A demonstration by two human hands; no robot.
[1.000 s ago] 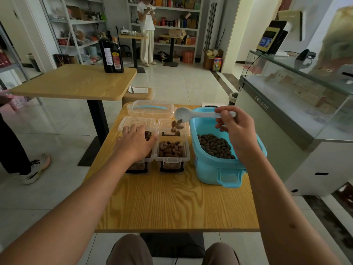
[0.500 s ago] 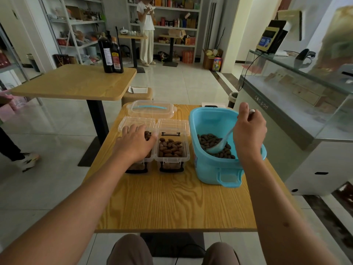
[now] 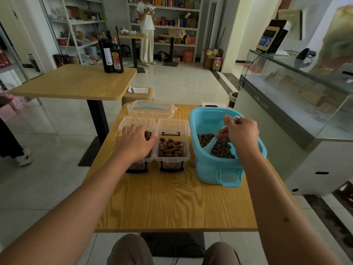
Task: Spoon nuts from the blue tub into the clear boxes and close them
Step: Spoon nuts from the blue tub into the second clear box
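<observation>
The blue tub point(image 3: 221, 169) stands at the right of the wooden table point(image 3: 172, 203), with brown nuts point(image 3: 221, 148) in its bottom. My right hand point(image 3: 240, 134) grips a white spoon point(image 3: 213, 143) whose bowl is down among those nuts. Two clear boxes sit side by side left of the tub, lids hinged back. The right box point(image 3: 172, 150) is well filled with nuts. My left hand point(image 3: 135, 142) rests flat on top of the left box point(image 3: 147, 159), covering most of it; a few nuts show by my fingers.
The tub's clear lid point(image 3: 150, 109) with a blue handle lies behind the boxes. A second table point(image 3: 76, 83) with two dark bottles point(image 3: 110, 53) is at the back left. A glass counter point(image 3: 298, 104) runs along the right. A person stands by the far shelves.
My right hand carried the spoon from above the right box back over the tub and pushed it down into the nuts. My left hand stayed on the left box.
</observation>
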